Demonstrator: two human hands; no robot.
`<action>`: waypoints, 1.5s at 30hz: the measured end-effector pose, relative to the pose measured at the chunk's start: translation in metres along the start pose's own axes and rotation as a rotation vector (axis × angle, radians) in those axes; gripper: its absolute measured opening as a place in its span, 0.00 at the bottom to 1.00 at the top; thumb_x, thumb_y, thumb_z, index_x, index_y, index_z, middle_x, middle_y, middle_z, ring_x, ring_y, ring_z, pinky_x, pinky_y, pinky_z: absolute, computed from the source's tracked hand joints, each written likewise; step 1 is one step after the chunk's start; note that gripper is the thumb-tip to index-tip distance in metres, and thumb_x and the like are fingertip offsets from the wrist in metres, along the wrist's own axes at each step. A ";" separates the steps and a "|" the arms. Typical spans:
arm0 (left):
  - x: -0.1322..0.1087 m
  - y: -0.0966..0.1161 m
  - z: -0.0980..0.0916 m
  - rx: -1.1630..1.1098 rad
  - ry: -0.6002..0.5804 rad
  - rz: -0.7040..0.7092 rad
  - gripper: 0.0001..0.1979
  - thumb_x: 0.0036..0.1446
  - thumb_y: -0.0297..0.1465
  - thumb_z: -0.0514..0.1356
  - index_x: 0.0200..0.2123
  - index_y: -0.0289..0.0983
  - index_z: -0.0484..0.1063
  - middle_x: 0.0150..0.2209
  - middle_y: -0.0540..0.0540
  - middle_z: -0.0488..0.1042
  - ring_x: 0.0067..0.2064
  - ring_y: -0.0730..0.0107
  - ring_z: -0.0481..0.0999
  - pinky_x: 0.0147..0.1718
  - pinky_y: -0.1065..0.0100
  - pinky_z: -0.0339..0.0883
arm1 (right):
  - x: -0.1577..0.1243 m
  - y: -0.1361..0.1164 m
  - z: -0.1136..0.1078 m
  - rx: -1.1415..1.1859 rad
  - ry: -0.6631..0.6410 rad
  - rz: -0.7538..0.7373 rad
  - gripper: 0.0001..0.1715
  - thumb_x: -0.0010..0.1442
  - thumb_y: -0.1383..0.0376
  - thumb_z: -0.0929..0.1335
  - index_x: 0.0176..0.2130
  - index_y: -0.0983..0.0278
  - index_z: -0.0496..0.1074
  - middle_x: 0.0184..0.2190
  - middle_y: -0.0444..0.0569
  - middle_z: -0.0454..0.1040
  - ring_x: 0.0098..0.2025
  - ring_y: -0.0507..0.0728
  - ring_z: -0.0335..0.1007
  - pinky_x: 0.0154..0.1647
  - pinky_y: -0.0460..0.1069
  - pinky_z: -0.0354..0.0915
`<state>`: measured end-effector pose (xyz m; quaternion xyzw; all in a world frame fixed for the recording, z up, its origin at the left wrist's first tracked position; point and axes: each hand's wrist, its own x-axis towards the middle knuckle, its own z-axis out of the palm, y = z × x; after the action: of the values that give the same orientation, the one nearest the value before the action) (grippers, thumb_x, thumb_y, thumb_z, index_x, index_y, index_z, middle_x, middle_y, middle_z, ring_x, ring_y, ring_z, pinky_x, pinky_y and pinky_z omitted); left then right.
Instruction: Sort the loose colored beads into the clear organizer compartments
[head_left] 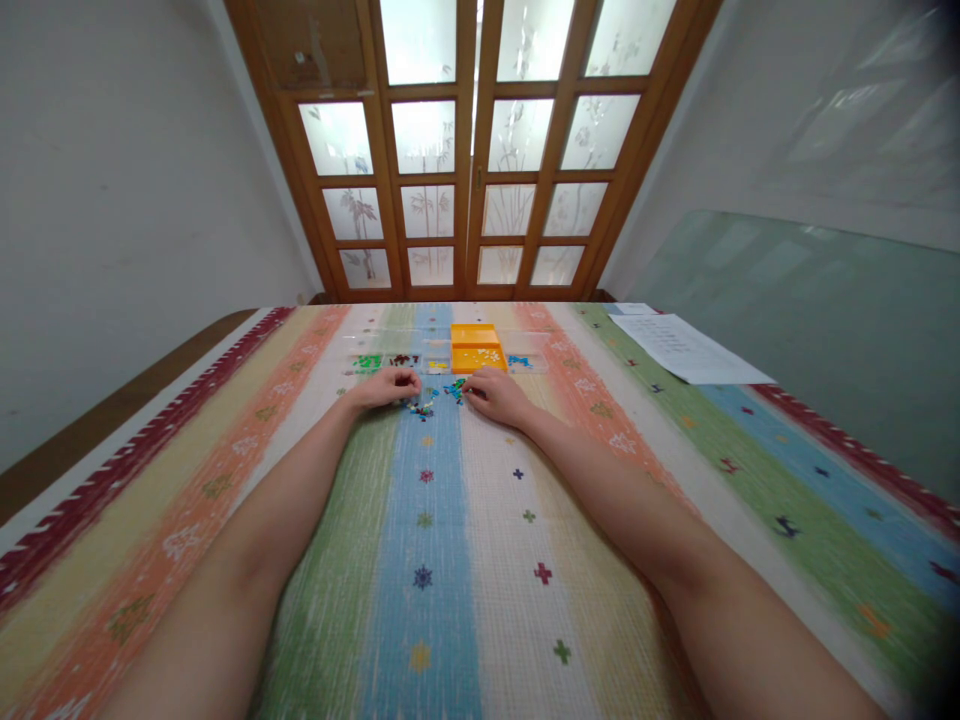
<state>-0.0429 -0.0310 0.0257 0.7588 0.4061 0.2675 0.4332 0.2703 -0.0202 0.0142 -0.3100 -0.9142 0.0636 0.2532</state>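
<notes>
My left hand [388, 387] is closed, thumb and fingertips brought together beside a loose scatter of small mixed-colour pieces [421, 409]. Anything between those fingertips is too small to make out. My right hand [496, 394] rests with curled fingers at a second little heap of blue and green pieces [454, 390]; what it pinches, if anything, cannot be seen. Just beyond the hands, small clear boxes hold green pieces [367, 362], dark brown pieces [403, 360], yellow pieces [437, 366] and blue pieces [519, 362]. Among them stands an open orange box [474, 331] with white pieces [486, 356] inside.
A striped tablecloth [427, 600] covers the table. Printed white sheets [686, 348] lie at the far right. A pale green glass panel [817, 320] leans by the right wall. Wooden doors with frosted panes [461, 140] stand behind the table.
</notes>
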 end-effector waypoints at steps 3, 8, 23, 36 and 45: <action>0.000 -0.001 -0.001 -0.029 0.059 -0.018 0.17 0.54 0.44 0.67 0.35 0.35 0.75 0.33 0.47 0.74 0.34 0.70 0.71 0.35 0.69 0.63 | 0.001 -0.008 0.001 -0.028 -0.049 -0.059 0.09 0.68 0.64 0.68 0.43 0.60 0.80 0.40 0.51 0.78 0.45 0.59 0.70 0.49 0.52 0.62; -0.002 0.001 0.000 -0.098 0.117 -0.029 0.17 0.53 0.44 0.67 0.34 0.36 0.73 0.32 0.48 0.74 0.33 0.71 0.70 0.34 0.70 0.62 | 0.001 -0.014 0.002 -0.031 -0.063 -0.115 0.08 0.67 0.66 0.69 0.43 0.59 0.80 0.42 0.51 0.77 0.46 0.59 0.70 0.50 0.53 0.62; 0.001 0.001 0.005 -0.075 0.168 -0.039 0.18 0.54 0.44 0.66 0.40 0.36 0.75 0.35 0.49 0.74 0.33 0.71 0.70 0.33 0.70 0.62 | 0.000 -0.014 0.004 0.070 -0.053 -0.097 0.10 0.67 0.69 0.67 0.42 0.59 0.80 0.42 0.51 0.77 0.46 0.59 0.70 0.51 0.52 0.63; 0.002 -0.012 0.000 -0.172 0.285 -0.070 0.18 0.56 0.45 0.66 0.41 0.36 0.77 0.29 0.51 0.71 0.28 0.73 0.67 0.28 0.71 0.59 | -0.003 -0.013 -0.003 0.058 -0.084 -0.061 0.12 0.59 0.72 0.68 0.41 0.60 0.78 0.40 0.50 0.77 0.46 0.60 0.70 0.52 0.53 0.63; 0.003 -0.016 -0.002 -0.339 0.409 -0.071 0.18 0.52 0.43 0.70 0.40 0.36 0.77 0.32 0.51 0.72 0.26 0.79 0.64 0.26 0.72 0.57 | -0.001 -0.017 -0.003 0.023 -0.068 -0.055 0.13 0.65 0.68 0.68 0.47 0.60 0.79 0.43 0.52 0.77 0.48 0.61 0.70 0.54 0.55 0.63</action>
<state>-0.0488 -0.0224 0.0127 0.5907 0.4610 0.4641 0.4724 0.2633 -0.0347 0.0207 -0.2797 -0.9296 0.0776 0.2272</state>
